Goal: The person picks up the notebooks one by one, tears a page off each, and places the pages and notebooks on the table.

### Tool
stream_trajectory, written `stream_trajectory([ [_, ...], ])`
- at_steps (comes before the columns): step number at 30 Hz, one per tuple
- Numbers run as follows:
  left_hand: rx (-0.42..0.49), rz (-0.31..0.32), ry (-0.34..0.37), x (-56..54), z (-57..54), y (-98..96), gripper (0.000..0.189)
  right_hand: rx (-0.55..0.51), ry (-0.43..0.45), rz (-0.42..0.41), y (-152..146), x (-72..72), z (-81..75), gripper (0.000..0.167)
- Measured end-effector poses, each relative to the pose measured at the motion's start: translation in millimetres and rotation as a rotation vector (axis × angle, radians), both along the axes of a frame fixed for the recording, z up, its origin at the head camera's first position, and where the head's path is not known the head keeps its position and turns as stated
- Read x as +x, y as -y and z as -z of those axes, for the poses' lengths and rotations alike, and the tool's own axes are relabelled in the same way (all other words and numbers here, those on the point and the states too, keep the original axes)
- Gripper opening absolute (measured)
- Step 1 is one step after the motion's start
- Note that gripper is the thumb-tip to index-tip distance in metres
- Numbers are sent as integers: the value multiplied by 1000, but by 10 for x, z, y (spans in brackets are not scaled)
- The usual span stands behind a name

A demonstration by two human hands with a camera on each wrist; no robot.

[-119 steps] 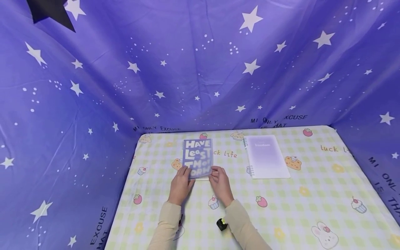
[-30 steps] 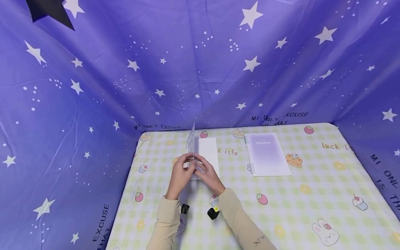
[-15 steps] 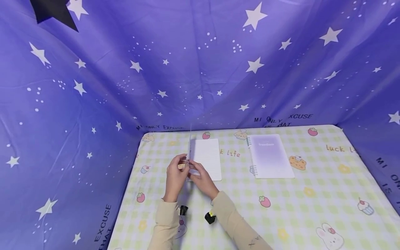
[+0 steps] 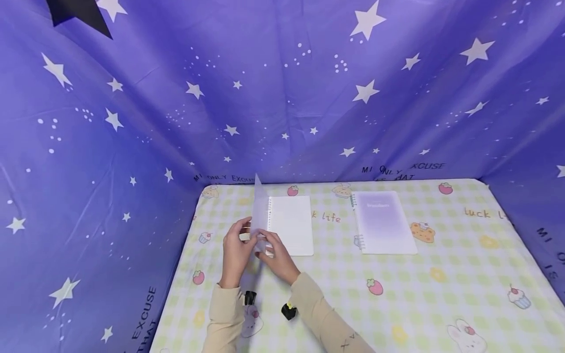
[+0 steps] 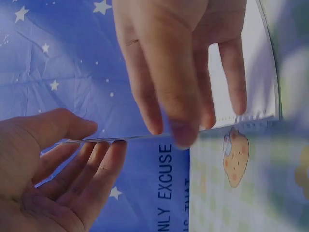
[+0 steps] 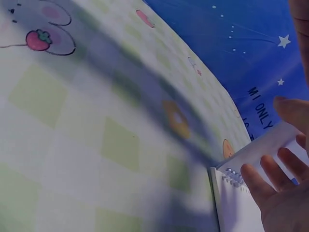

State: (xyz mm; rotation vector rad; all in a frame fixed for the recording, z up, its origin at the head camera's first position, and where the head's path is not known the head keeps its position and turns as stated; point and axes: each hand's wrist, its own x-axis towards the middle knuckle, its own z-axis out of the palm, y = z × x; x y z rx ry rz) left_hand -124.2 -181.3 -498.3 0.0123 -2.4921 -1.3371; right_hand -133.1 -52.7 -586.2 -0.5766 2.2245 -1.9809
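A spiral notebook lies at the left of the table, its blank white page [image 4: 292,228] facing up. Its translucent cover [image 4: 259,203] stands raised along the ring side and leans slightly left. My left hand [image 4: 236,250] pinches the cover's near edge; in the left wrist view its thumb [image 5: 79,126] is on one face and its fingers on the other. On the page side, my right hand [image 4: 281,259] reaches to the cover with fingers extended. The right wrist view shows those spread fingers [image 6: 270,181] near the white rings [image 6: 234,176].
A second spiral notebook, purple and white [image 4: 381,223], lies shut to the right. The checked tablecloth [image 4: 344,304] has printed cartoon figures. A purple star-patterned curtain [image 4: 282,98] rises behind and beside the table. Black wrist cameras [image 4: 289,311] hang by the sleeves.
The lettered cover lay flat over the notebook; it has since been lifted upright and swung left, exposing the page. Both hands have moved left along with it.
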Motion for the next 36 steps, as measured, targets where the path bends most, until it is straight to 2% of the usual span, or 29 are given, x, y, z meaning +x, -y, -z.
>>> stream_trajectory([
  [6, -2, -64, 2, -27, 7, 106, 43, 146, -77, -31, -26, 8, -14, 60],
  [10, -2, -102, 13, -32, 29, 199, 42, 281, -110, -47, -32, 34, -3, 58],
  [13, -17, -120, 11, -33, 59, 256, 42, 378, -153, -60, -43, 58, 20, 59],
  [21, -50, -183, 21, -40, 178, 383, 41, 545, -300, -92, -74, 114, 55, 60],
  [30, -44, -244, 87, -39, 325, 564, 42, 704, -327, -105, -74, 136, 93, 60],
  [36, -74, -271, 114, -24, 437, 641, 41, 778, -344, -97, -55, 143, 157, 62],
])
